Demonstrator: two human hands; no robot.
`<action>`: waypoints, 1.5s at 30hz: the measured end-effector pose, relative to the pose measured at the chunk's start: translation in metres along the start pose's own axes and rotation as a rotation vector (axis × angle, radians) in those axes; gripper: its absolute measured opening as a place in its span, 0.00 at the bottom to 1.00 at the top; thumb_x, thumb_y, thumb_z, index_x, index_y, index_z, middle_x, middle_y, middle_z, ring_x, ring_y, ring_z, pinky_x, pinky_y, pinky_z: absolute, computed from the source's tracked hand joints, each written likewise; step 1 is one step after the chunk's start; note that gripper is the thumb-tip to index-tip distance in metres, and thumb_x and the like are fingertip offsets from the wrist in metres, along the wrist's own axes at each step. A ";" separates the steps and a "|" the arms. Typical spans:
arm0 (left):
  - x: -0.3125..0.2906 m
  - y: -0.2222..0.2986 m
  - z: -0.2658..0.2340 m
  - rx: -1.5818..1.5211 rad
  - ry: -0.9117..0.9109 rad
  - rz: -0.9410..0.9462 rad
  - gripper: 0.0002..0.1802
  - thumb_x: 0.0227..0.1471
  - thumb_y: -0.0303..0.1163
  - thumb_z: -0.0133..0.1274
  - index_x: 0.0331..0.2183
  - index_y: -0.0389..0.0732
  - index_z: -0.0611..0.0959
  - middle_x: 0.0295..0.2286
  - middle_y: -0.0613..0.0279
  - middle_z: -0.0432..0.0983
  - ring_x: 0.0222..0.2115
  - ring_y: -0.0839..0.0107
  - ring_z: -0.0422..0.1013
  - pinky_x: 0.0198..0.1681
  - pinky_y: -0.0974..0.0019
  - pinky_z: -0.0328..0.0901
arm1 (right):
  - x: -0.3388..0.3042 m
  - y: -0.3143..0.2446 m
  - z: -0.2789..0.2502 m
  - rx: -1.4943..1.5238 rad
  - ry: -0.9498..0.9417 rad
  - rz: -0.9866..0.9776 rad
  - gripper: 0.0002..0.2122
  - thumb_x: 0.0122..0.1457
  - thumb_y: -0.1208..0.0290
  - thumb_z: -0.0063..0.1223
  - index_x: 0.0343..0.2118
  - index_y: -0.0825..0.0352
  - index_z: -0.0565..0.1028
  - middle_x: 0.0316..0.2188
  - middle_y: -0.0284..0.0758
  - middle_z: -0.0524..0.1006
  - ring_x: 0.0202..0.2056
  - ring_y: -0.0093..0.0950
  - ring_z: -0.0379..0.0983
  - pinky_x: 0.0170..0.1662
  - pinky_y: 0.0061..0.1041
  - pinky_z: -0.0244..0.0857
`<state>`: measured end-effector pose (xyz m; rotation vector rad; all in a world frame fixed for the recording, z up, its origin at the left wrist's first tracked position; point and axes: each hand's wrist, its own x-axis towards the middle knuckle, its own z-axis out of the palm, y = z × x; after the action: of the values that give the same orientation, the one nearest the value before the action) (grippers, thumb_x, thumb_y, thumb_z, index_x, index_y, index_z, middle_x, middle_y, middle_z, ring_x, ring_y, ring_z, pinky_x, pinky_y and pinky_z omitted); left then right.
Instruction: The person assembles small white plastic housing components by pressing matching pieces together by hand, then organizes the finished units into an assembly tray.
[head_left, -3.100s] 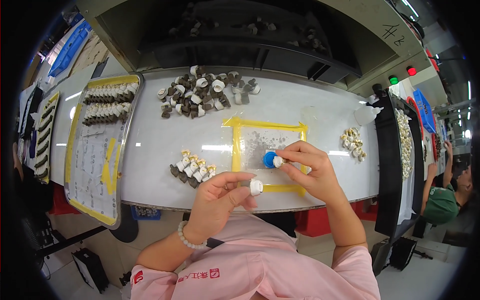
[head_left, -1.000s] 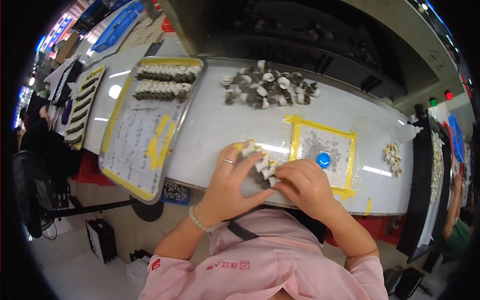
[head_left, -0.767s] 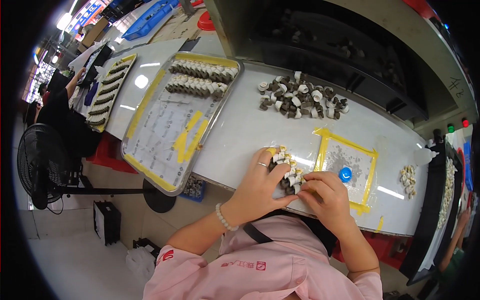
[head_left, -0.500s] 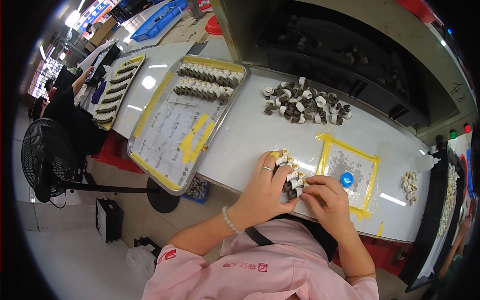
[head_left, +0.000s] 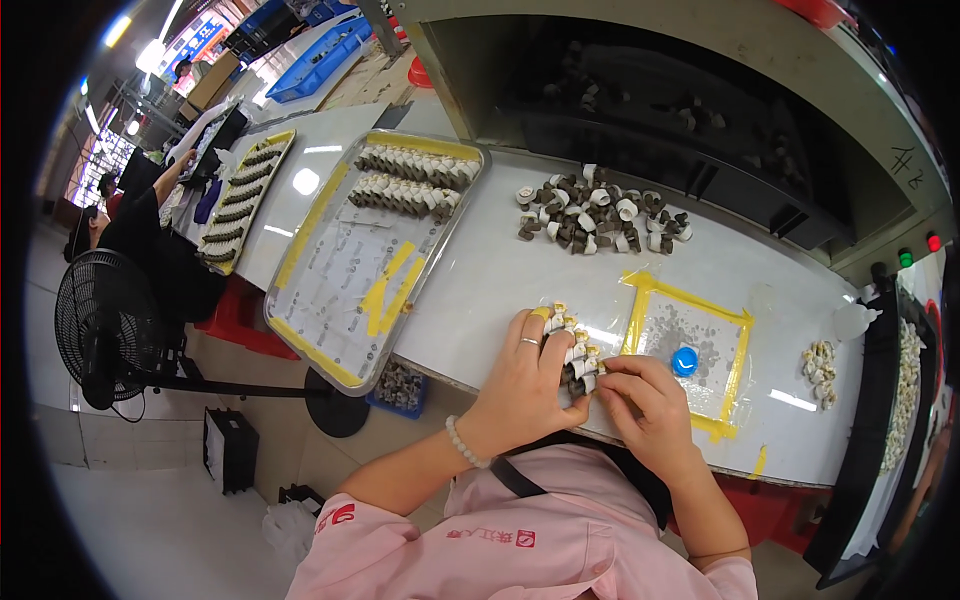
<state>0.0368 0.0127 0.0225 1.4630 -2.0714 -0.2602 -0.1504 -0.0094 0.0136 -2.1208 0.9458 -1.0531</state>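
Close to the table's front edge, my left hand point(head_left: 520, 385) is closed round a short slanted row of small white-and-dark-brown fittings point(head_left: 578, 350) with yellowish tips. A ring and a bit of yellow tape are on its fingers. My right hand point(head_left: 645, 405) has its thumb and fingers pinched at the near end of that row, touching the last fitting; whatever lies between the fingertips is hidden. Beyond the hands lies a loose pile of similar fittings point(head_left: 600, 212). Right of the row, a small round blue cap point(head_left: 685, 361) sits inside a yellow-taped square point(head_left: 634, 315).
At left, a metal tray point(head_left: 289, 255) carries two rows of fittings on paper. Small cream pieces point(head_left: 820, 372) and a white squeeze bottle point(head_left: 853, 320) are at right. A dark-fronted cabinet point(head_left: 680, 150) borders the table's back. A black fan point(head_left: 100, 325) and a co-worker point(head_left: 150, 240) are further left.
The view has shifted slightly. My right fingertips have shifted a little at the row's near end, with the fingers more bent. The left hand keeps its hold on the row.
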 end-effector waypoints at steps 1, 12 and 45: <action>0.000 0.000 0.000 0.031 0.006 0.015 0.32 0.31 0.34 0.62 0.40 0.30 0.69 0.41 0.37 0.60 0.45 0.39 0.59 0.50 0.47 0.60 | 0.000 0.000 0.000 0.002 0.002 -0.001 0.08 0.46 0.81 0.60 0.31 0.69 0.77 0.36 0.39 0.76 0.37 0.37 0.74 0.39 0.31 0.68; 0.004 -0.015 -0.023 -0.022 0.072 -0.059 0.33 0.30 0.33 0.64 0.40 0.34 0.69 0.41 0.39 0.61 0.46 0.42 0.60 0.50 0.50 0.60 | 0.001 -0.002 -0.003 -0.002 0.015 -0.019 0.07 0.47 0.82 0.59 0.31 0.70 0.77 0.35 0.40 0.76 0.36 0.38 0.74 0.38 0.31 0.68; 0.075 -0.070 -0.023 0.140 0.088 -0.114 0.25 0.45 0.28 0.59 0.46 0.34 0.72 0.44 0.43 0.68 0.46 0.46 0.65 0.48 0.54 0.61 | -0.024 0.008 -0.083 -0.220 0.260 0.076 0.09 0.45 0.84 0.60 0.31 0.69 0.77 0.33 0.40 0.77 0.34 0.37 0.75 0.37 0.30 0.69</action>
<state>0.0886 -0.0778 0.0344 1.6484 -1.9731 -0.0947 -0.2328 -0.0098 0.0404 -2.1349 1.3088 -1.2571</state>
